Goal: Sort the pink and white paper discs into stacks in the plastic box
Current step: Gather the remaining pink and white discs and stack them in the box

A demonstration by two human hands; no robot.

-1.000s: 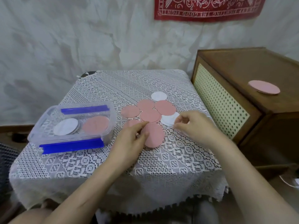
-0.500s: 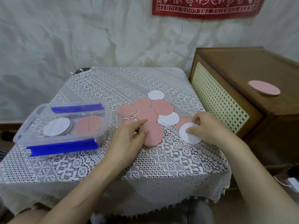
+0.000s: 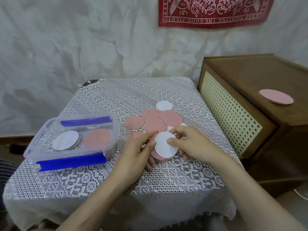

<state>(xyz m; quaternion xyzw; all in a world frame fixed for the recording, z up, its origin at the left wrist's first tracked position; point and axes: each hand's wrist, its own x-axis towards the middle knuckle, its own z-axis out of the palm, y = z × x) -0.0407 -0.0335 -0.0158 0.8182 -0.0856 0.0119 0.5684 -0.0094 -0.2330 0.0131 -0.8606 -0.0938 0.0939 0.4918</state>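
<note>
Lace tablecloth (image 3: 116,179) beside wooden cabinet (image 3: 260,75), wrinkled wall (image 3: 66,47).

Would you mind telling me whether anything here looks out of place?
A round pink paper disc lies alone on the brown wooden cabinet, apart from the discs on the lace-covered table; it might be missed.

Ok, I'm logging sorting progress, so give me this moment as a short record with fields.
Box: plastic box holds a white stack and a pink stack side by side.
Right: right hand pinches a white disc.
Left: left hand holds a few pink discs beneath it.
Table: loose pink discs and a far white disc lie unsorted.
Cabinet: lone pink disc on the wooden cabinet.
</note>
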